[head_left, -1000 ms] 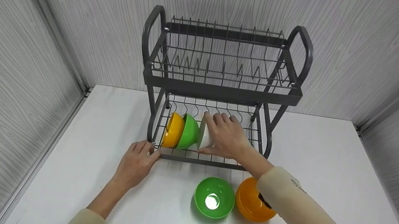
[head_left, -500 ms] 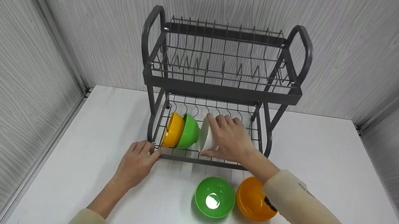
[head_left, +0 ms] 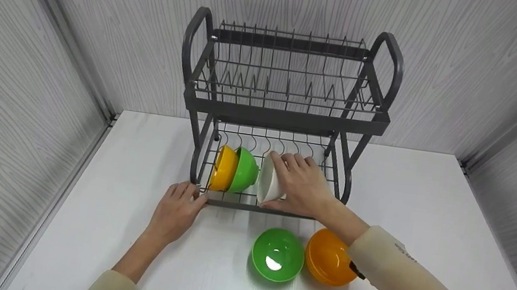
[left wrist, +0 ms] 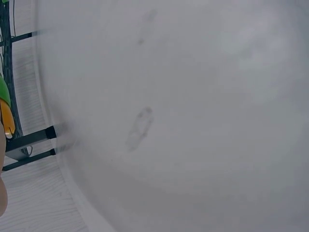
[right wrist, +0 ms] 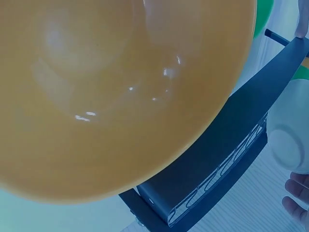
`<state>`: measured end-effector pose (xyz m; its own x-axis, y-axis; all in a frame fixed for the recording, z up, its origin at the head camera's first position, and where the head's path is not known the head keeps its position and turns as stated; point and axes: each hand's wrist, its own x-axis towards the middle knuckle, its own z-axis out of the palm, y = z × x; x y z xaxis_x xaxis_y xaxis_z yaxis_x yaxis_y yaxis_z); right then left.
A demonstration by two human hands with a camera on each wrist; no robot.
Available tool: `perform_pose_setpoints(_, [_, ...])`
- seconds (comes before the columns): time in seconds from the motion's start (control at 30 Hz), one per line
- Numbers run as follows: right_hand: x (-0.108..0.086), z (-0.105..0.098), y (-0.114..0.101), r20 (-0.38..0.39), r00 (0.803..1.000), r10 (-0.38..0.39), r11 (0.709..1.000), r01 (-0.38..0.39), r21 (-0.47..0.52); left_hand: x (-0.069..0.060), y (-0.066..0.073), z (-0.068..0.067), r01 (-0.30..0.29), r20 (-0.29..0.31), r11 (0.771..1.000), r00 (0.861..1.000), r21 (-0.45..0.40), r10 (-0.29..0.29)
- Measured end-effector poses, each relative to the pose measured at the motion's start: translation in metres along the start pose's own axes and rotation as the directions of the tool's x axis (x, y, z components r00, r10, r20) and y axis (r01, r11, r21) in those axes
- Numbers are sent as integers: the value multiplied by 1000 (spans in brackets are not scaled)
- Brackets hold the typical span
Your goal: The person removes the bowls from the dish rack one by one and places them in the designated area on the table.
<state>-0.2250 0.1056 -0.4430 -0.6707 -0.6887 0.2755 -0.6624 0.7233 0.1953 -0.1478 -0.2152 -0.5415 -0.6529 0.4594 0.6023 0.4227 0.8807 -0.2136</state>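
My right hand (head_left: 304, 184) grips a white bowl (head_left: 268, 182), tipped on its side with its mouth facing left, at the lower tier of a dark dish rack (head_left: 287, 117). Left of it, a green bowl (head_left: 245, 171) and a yellow bowl (head_left: 223, 170) stand on edge, nested together; a gap separates them from the white one. My left hand (head_left: 177, 210) holds the rack's lower front left corner, thumb at the front rail. In the right wrist view, the white bowl's base (right wrist: 292, 128) shows above my fingertips. Whether the white bowl touches the wires cannot be told.
On the white table (head_left: 71, 220), in front of the rack, sit another green bowl (head_left: 277, 255) and stacked orange bowls (head_left: 329, 261), partly under my right sleeve (head_left: 411, 283). The upper tier overhangs the lower one. Wood-patterned panels (head_left: 22, 96) stand at the back and sides.
The right hand has moved slightly right and toward me with the white bowl, widening the gap to the standing green bowl. My left hand has stayed at the rack's corner.
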Motion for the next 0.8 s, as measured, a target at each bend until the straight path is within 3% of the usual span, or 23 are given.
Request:
perform_pose_setpoints(0.3, [-14, -3, 1, 17, 999, 30, 997, -31, 71, -1, 1, 1, -2, 13, 1000, 1000, 11, 2])
perform_pose_setpoints(0.8, [-30, -8, -4, -28, 998, 53, 984, -48, 170, -3, 3, -6, 1, 10, 1000, 1000, -1, -1])
